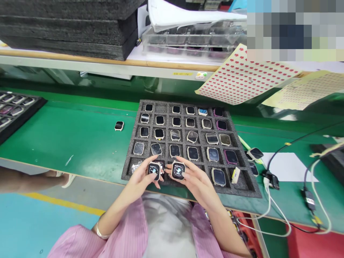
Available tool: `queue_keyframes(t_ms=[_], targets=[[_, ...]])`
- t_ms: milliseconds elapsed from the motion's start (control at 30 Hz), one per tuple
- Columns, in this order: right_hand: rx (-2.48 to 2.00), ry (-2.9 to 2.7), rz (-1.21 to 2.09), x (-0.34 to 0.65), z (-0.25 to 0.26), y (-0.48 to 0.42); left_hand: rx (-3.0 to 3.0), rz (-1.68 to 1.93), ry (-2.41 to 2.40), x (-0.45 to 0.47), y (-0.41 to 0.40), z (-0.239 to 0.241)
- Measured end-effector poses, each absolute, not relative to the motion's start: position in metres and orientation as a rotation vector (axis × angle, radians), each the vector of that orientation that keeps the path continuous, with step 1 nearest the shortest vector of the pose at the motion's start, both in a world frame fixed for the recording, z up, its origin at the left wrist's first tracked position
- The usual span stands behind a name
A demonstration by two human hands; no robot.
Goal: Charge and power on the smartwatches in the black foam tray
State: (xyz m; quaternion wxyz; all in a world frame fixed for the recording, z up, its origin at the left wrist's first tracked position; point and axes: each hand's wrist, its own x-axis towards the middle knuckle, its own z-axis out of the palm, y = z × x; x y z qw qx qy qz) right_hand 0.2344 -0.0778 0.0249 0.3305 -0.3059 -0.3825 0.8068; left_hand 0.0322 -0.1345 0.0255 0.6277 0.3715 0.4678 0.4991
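Note:
My left hand [142,176] is closed around a smartwatch case [154,171] with its screen lit, the thumb resting on the glass. A second lit smartwatch case [177,170] sits in my right hand [195,179], held by its sides. Both screens show a watch face and point up toward me, side by side. Under my hands lies a grey foam tray [254,192] with rows of square pockets. Most pockets hold a watch case with a dark screen, such as the large one [219,177] at the front right; my hands hide part of the front row.
A single watch [119,125] lies on the green bench [80,132] left of the tray. At right are cables [270,204], white paper [290,166] and a loose watch [255,153]. Black foam [67,32] and clear trays [185,39] fill the shelf above. Another tray [24,118] stands far left.

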Motion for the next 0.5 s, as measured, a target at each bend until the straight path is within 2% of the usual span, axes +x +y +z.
queue_keyframes(t_ms=[500], targets=[[-0.887,-1.146,1.906,0.2276,0.0188,-0.0865,0.797,1.131,1.056,0.0300,-0.1349,0.0258]])
